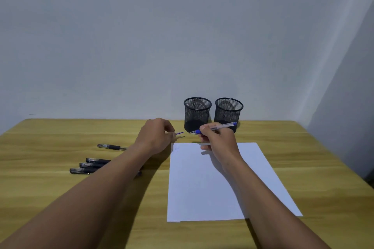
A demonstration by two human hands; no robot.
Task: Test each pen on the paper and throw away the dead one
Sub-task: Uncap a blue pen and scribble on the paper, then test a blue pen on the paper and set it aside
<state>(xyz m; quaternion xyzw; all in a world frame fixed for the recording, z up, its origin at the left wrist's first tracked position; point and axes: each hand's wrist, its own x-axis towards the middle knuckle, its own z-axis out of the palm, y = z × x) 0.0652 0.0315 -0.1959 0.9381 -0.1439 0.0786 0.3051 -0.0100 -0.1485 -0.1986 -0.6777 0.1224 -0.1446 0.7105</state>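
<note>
My right hand (217, 139) grips a clear pen with blue ends (222, 126), held above the far edge of the white paper (212, 184), its tip pointing left. My left hand (156, 136) pinches the pen's small blue cap (180, 133), a short gap from the tip. A faint blue scribble (176, 149) marks the paper's far left corner. Several black pens (95, 160) lie on the table at the left, partly hidden under my left forearm; one more (111, 146) lies farther back.
Two black mesh pen cups (197, 114) (228, 114) stand side by side at the back of the wooden table (60, 198), against a pale wall. The right one is partly behind my right hand.
</note>
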